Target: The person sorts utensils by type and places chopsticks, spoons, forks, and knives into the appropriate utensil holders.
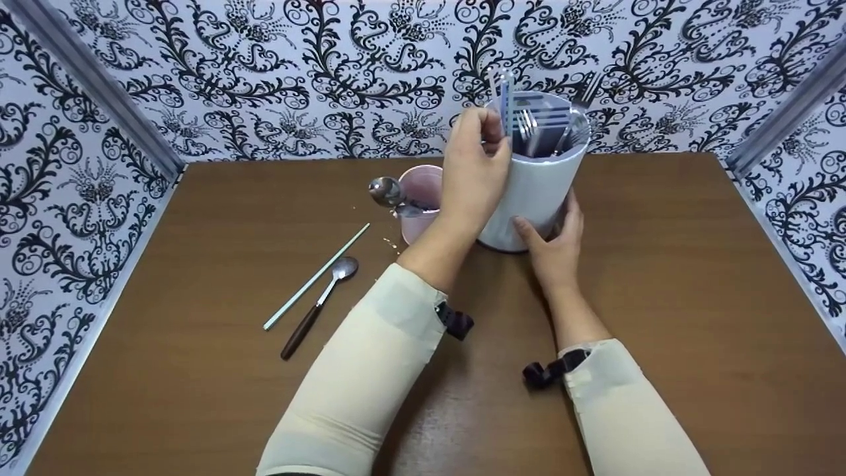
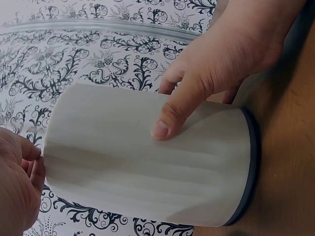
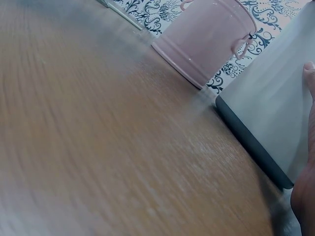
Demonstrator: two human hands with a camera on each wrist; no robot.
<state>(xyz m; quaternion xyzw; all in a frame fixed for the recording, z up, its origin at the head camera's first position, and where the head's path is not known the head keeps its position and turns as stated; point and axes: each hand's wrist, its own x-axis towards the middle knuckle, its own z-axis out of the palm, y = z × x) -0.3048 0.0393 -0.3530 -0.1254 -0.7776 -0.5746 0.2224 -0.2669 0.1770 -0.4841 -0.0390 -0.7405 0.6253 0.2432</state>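
A tall white utensil holder (image 1: 529,198) with a dark base ring stands at the back, holding forks (image 1: 532,129) and other metal cutlery. My left hand (image 1: 476,165) is at its left rim, fingertips curled about a thin pale-blue chopstick (image 1: 507,106) that stands upright there. The left wrist view shows those fingertips at the rim, but not the stick. Low on the holder's right side, my right hand (image 1: 558,244) grips it; its thumb (image 2: 170,118) lies across the front wall, with the other fingers mostly hidden behind.
Left of the holder stands a small pink bucket (image 3: 202,42) with side handles; spoons (image 1: 386,192) lean from it. A pale green chopstick (image 1: 317,277) and a dark-handled spoon (image 1: 320,307) lie on the wooden table (image 1: 198,264). Small crumbs (image 1: 391,244) are near the bucket. Patterned walls surround the table.
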